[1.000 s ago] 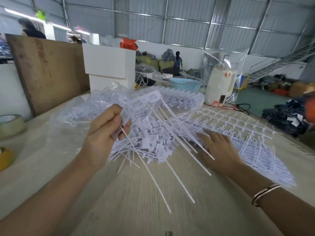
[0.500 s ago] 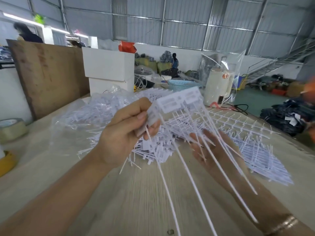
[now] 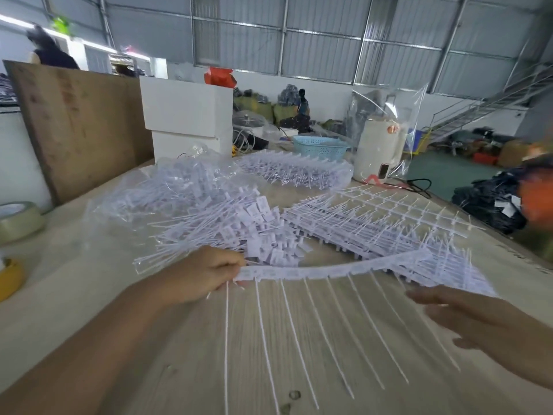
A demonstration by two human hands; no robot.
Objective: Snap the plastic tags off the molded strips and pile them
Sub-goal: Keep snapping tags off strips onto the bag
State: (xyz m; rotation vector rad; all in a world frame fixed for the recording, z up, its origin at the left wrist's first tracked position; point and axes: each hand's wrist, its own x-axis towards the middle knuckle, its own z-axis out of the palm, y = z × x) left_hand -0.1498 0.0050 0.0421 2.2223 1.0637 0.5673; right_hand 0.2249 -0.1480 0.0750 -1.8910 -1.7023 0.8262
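My left hand (image 3: 206, 274) pinches one end of a molded strip (image 3: 329, 269) held level above the table (image 3: 89, 295), tails hanging toward me; my right hand (image 3: 466, 313) is flat-fingered and blurred, holding nothing, just beside the strip's far end. I judge the task partly done: a pile of loose tags (image 3: 239, 229) lies behind the strip, a stack of uncut strips (image 3: 389, 223) remains. Tag print is illegible.

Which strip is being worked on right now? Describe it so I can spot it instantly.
Start at the wooden table, nearest the camera, in front of the pile of loose tags. The strip is the one the left hand pinches at its end. Unlike the flat stack of strips behind, it is single, with long thin tails fanning toward the viewer.
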